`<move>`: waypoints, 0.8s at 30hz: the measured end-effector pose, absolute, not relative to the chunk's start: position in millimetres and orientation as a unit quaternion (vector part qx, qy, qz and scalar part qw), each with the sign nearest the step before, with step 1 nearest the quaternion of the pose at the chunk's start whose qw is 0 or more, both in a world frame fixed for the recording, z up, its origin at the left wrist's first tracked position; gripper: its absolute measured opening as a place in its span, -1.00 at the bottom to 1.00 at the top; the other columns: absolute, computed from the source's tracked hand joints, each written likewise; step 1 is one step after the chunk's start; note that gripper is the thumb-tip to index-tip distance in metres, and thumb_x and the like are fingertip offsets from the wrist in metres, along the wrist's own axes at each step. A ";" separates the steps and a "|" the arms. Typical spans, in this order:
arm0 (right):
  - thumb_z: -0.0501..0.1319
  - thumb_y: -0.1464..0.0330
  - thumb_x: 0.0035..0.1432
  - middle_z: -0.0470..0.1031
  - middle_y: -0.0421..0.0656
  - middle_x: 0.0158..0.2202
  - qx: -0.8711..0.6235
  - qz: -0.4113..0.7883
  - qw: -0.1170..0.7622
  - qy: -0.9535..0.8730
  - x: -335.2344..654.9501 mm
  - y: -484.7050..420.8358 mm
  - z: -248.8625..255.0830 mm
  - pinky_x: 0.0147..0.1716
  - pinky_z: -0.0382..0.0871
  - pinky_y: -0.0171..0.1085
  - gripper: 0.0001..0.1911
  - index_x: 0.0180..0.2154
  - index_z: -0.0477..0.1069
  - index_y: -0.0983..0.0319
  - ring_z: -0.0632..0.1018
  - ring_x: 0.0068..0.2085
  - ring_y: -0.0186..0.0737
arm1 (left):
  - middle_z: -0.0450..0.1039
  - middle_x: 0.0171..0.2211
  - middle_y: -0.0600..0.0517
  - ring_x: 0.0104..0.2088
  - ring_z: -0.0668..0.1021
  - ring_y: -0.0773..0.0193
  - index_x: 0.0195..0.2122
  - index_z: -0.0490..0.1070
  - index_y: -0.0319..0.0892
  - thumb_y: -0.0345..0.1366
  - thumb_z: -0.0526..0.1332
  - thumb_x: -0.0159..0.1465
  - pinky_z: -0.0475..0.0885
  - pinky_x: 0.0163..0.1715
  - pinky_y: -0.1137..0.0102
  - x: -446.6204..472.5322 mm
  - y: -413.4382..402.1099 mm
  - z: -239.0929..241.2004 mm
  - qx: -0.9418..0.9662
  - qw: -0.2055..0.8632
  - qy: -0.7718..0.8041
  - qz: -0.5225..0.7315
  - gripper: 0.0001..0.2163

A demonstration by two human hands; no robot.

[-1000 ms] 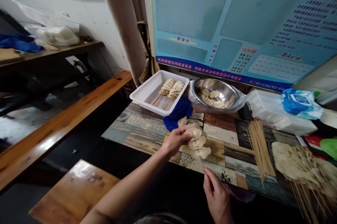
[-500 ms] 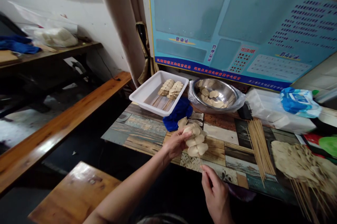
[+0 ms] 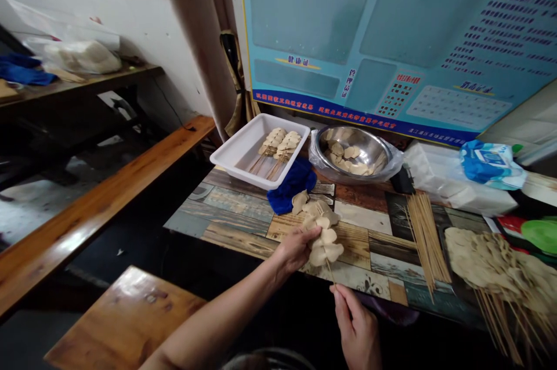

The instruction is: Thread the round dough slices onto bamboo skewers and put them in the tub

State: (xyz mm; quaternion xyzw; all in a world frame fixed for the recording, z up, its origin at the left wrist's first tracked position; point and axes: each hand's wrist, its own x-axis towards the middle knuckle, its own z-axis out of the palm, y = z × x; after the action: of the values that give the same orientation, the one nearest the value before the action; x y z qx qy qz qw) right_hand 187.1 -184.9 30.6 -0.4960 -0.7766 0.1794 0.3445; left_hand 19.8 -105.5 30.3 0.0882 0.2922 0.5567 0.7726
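Plank-patterned tabletop [image 3: 243, 207], bamboo skewer [image 3: 329, 272] over its six o'clock edge: right hand [image 3: 357, 323] pinching the skewer's bare end, left hand [image 3: 297, 249], at eleven from it, gripping threaded pale slices [image 3: 327, 251]; too hard a push might tear one!

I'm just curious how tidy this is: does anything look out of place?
Some slices lie loose on the table by the blue cloth, a little odd since others sit in the bowl. Nothing else stands out.
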 end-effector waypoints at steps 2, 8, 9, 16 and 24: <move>-0.08 0.24 0.34 0.65 -0.03 -0.36 -0.500 0.173 0.345 -0.775 187.3 -182.6 28.7 -0.38 0.54 -0.44 -0.55 -0.26 0.52 0.29 0.67 -0.36 -0.20 | 0.51 -0.42 -0.08 -0.35 0.57 0.20 -0.29 0.45 -0.32 -0.35 0.32 0.08 0.44 -0.15 0.25 30.6 -113.9 28.6 0.091 0.783 0.295 0.540 -0.80; -0.10 0.21 0.35 0.65 -0.02 -0.37 -0.520 0.134 0.357 -0.764 200.5 -177.9 24.4 -0.42 0.54 -0.42 -0.52 -0.28 0.52 0.30 0.67 -0.37 -0.17 | 0.48 -0.35 -0.06 -0.31 0.52 0.19 -0.17 0.46 -0.23 -0.14 0.29 0.10 0.40 -0.23 0.31 33.6 -112.5 29.4 0.304 0.707 0.394 0.502 -0.68; -0.09 0.20 0.34 0.65 -0.02 -0.37 -0.525 0.127 0.362 -0.760 204.0 -177.7 24.6 -0.42 0.54 -0.42 -0.52 -0.28 0.52 0.30 0.67 -0.38 -0.17 | 0.47 -0.32 -0.06 -0.29 0.50 0.19 -0.15 0.46 -0.20 -0.13 0.27 0.12 0.38 -0.23 0.32 28.5 -105.3 28.7 0.374 0.637 0.441 0.510 -0.68; -0.07 0.18 0.33 0.65 -0.02 -0.37 -0.546 0.108 0.383 -0.737 218.2 -179.7 23.7 -0.42 0.54 -0.42 -0.53 -0.28 0.53 0.30 0.67 -0.38 -0.17 | 0.35 -0.09 -0.13 -0.09 0.34 0.04 -0.22 0.51 -0.13 -0.29 0.21 0.16 0.22 -0.06 0.13 6.2 -49.5 16.9 0.694 0.153 0.601 0.365 -0.82; -0.03 0.22 0.33 0.65 -0.03 -0.36 -0.532 0.152 0.400 -0.731 220.2 -184.9 21.2 -0.39 0.54 -0.44 -0.58 -0.26 0.53 0.29 0.67 -0.36 -0.18 | 0.38 -0.12 -0.10 -0.15 0.41 0.13 -0.46 0.38 -0.20 -0.31 0.23 0.11 0.32 -0.14 0.20 19.2 -54.0 25.2 0.602 0.319 0.547 0.487 -0.92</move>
State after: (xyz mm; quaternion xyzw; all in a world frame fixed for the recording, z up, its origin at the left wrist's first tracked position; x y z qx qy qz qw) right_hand 220.2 -184.9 21.2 -0.5320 -0.7308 0.1518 0.3997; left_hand 19.2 -54.0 25.2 0.6022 0.5468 0.4865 0.3187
